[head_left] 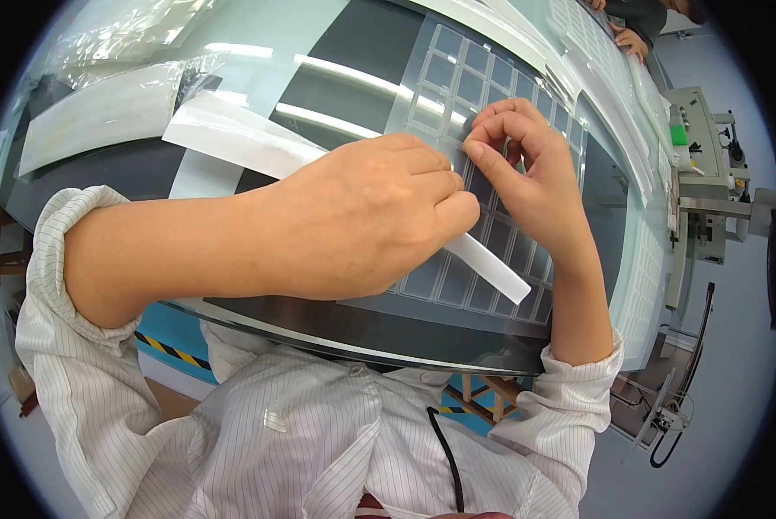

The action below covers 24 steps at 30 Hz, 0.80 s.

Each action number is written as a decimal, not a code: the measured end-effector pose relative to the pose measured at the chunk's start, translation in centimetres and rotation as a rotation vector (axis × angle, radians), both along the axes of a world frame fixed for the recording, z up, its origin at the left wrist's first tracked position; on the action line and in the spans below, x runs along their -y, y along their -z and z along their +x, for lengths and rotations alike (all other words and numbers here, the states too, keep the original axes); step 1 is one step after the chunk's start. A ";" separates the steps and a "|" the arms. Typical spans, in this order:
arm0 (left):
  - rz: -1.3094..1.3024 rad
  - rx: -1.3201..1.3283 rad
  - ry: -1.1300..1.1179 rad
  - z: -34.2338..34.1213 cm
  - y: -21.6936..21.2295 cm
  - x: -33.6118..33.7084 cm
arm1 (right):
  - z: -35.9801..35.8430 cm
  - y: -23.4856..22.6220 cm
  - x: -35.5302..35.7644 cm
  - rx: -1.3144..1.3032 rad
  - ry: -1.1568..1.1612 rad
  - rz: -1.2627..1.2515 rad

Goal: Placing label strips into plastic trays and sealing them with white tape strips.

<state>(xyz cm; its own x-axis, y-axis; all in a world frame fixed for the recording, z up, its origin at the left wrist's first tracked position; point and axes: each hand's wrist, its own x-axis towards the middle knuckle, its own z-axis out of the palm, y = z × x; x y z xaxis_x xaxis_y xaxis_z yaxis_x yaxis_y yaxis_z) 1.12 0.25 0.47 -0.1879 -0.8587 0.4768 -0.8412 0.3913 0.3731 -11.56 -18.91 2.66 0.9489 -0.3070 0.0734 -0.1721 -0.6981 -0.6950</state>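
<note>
My left hand (379, 212) is closed, its fingers curled over a narrow white strip (496, 272) whose free end sticks out to the lower right. The strip lies above a clear plastic tray (444, 43) divided into rows of rectangular compartments. A wider white paper piece (232, 134) runs from the upper left to beneath the same hand; whether it joins the strip is hidden. Over the tray's middle my right hand (526, 164) makes a pinch with thumb and index finger, close to the left fingertips. Whatever sits in that pinch is too small to make out.
The glossy table has a dark front edge (405, 333). Clear plastic bags (102, 121) with white contents lie at the left. More clear trays (578, 35) line the far right side, where another person's hand (630, 41) rests. Beyond stands grey-green equipment (699, 130).
</note>
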 end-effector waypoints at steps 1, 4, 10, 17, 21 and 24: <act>0.007 0.022 -0.010 0.2 -0.1 0.1 | -0.1 0.1 0.0 0.029 -0.014 -0.029; 0.035 0.054 -0.049 0.8 -0.3 0.6 | -0.2 0.3 0.0 0.076 -0.037 -0.061; 0.025 0.117 -0.012 1.7 -0.3 1.8 | -0.6 0.9 0.2 0.106 -0.036 0.008; 0.030 0.174 0.005 1.8 -0.6 2.4 | -1.0 1.2 0.5 0.130 -0.039 0.058; 0.024 0.194 0.035 2.1 -0.7 2.5 | -1.0 0.9 0.1 0.102 -0.035 0.027; 0.011 0.171 0.010 2.1 -0.5 2.5 | -0.8 1.2 -0.3 0.136 -0.037 0.030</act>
